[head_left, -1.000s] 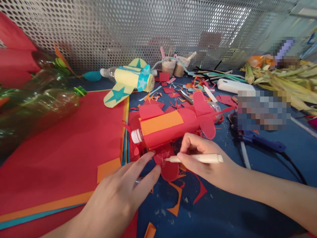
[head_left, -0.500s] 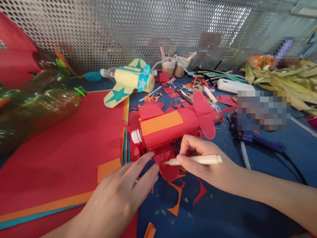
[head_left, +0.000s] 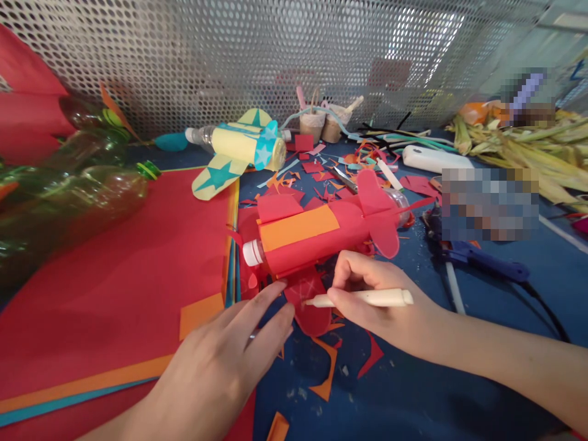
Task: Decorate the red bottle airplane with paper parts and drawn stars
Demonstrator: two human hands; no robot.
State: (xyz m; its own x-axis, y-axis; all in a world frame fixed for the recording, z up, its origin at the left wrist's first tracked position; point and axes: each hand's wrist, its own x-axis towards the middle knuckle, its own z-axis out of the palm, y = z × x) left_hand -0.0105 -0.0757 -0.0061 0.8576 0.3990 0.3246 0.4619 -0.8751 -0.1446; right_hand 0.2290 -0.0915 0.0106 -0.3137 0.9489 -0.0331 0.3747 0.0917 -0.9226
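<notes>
Now the right grip (head_left: 383,315) is clasping a pen (head_left: 388,297) over a red wing (head_left: 313,316) beside the spread left grip (head_left: 225,349).

Two hands (head_left: 220,355) (one held pen (head_left: 386,297)), two small cups (head_left: 312,128).

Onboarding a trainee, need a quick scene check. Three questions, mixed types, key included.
1. Multiple choice: which hand holds the pale pen?
a) left
b) right
c) both
2. True or false: an orange panel lies along the body of the red bottle plane.
3. Fill in: the wings of the pale yellow bottle plane carry blue ____ shapes.

Key:
1. b, the right hand
2. true
3. star
</notes>
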